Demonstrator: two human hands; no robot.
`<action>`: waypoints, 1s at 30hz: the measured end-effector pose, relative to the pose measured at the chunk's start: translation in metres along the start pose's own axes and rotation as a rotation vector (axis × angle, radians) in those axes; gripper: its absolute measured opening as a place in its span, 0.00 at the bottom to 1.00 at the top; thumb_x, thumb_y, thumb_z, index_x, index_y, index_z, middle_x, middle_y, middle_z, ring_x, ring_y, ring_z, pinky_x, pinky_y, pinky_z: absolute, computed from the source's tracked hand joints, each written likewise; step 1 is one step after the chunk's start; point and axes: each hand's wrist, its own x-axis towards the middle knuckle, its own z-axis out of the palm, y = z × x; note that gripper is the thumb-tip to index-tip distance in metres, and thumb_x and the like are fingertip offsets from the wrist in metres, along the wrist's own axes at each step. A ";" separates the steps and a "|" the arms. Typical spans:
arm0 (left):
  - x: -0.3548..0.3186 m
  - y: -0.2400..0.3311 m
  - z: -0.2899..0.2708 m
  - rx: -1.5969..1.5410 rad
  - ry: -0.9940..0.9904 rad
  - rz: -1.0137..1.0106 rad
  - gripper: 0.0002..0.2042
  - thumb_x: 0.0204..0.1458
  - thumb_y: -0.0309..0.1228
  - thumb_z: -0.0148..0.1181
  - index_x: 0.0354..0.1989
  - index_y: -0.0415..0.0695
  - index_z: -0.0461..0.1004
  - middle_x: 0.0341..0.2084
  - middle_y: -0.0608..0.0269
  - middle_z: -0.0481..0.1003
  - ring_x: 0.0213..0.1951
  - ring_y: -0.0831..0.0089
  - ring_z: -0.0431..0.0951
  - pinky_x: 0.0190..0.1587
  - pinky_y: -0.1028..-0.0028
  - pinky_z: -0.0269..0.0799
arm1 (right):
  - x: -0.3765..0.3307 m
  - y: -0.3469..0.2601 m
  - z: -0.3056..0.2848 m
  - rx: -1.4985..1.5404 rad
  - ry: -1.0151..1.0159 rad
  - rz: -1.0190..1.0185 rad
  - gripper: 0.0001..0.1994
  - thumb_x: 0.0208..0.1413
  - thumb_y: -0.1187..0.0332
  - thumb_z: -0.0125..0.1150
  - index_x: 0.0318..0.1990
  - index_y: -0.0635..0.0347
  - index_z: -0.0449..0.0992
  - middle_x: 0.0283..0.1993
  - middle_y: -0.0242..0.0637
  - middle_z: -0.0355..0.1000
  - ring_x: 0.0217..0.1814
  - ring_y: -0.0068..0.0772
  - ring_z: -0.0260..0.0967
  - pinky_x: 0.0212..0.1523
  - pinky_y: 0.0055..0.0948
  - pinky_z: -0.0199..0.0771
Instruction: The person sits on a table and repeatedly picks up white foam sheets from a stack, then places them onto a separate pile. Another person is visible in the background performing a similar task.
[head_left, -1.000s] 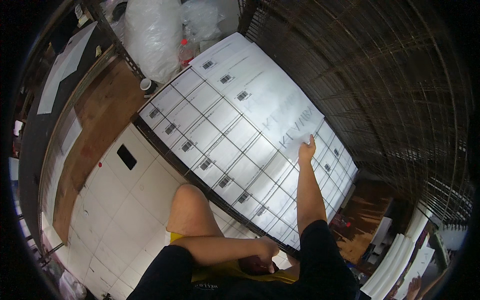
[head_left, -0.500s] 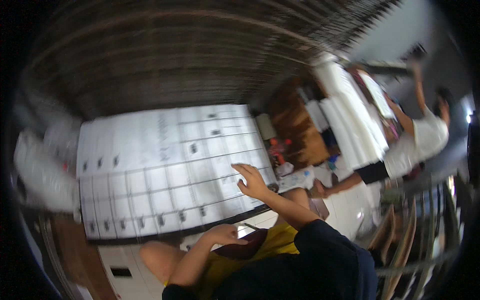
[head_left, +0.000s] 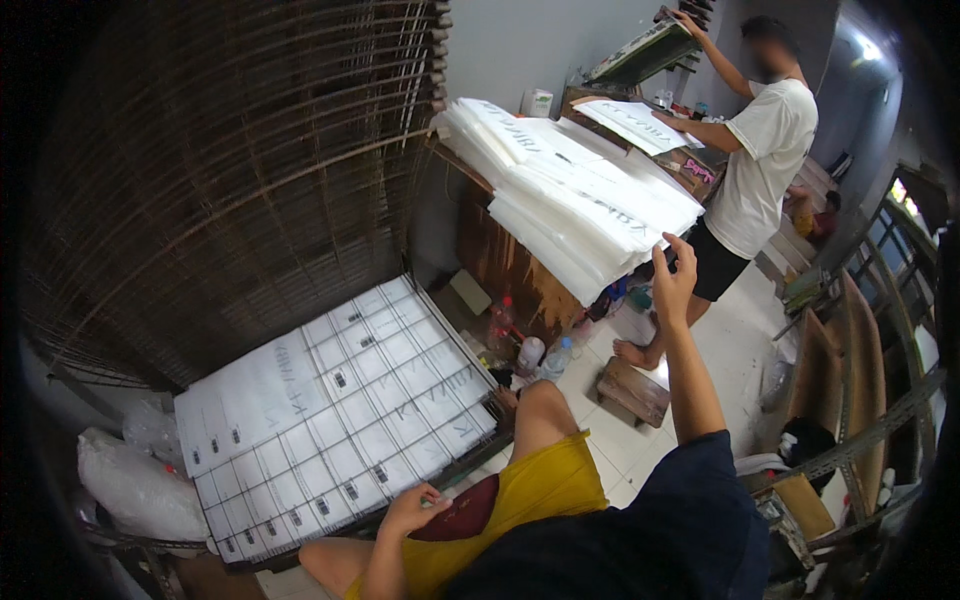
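Note:
My right hand (head_left: 676,280) is raised with thumb and fingers apart. Its fingertips reach the near right corner of a thick stack of white printed sheets (head_left: 570,190), though I cannot tell whether they touch it. The stack lies on a brown wooden stand (head_left: 510,265). Low over my lap, beside the dark red patch on my yellow shorts (head_left: 560,480), is my left hand (head_left: 408,512). Its fingers are curled with the tips close together, and what they hold, if anything, cannot be made out. To the left, more white printed sheets (head_left: 290,390) lie under a dark wire grid.
A tall wire rack (head_left: 230,180) rises behind the gridded sheets. At the far right a co-worker (head_left: 770,150) in a white shirt lifts a framed screen (head_left: 640,55) over a sheet. A low wooden stool (head_left: 633,392), bottles (head_left: 555,360) and a plastic-wrapped bundle (head_left: 135,480) stand around.
My view has swung right toward the stack. My right hand has gone from over the gridded sheets to the stack's corner. My left hand stays low by my lap. The co-worker now faces the screen.

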 end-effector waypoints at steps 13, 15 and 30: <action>-0.050 0.060 0.016 0.073 0.114 0.052 0.24 0.45 0.46 0.68 0.46 0.41 0.75 0.32 0.60 0.76 0.32 0.73 0.75 0.35 0.73 0.71 | 0.119 0.062 0.052 -0.378 -0.491 -0.078 0.13 0.45 0.72 0.57 0.41 0.54 0.78 0.39 0.42 0.77 0.44 0.47 0.74 0.43 0.42 0.72; -0.051 0.086 -0.005 0.136 0.207 0.150 0.24 0.45 0.46 0.68 0.46 0.41 0.75 0.34 0.59 0.76 0.33 0.73 0.75 0.35 0.73 0.71 | 0.122 0.029 0.050 -0.299 -0.309 -0.256 0.10 0.46 0.75 0.53 0.35 0.57 0.77 0.37 0.42 0.76 0.42 0.49 0.72 0.40 0.44 0.70; -0.033 0.316 -0.138 0.687 0.665 0.762 0.22 0.49 0.46 0.61 0.49 0.45 0.73 0.45 0.49 0.73 0.48 0.53 0.73 0.49 0.57 0.68 | 0.023 -0.258 -0.035 0.441 -0.645 -1.132 0.08 0.33 0.74 0.60 0.26 0.57 0.72 0.29 0.35 0.66 0.37 0.42 0.64 0.40 0.40 0.61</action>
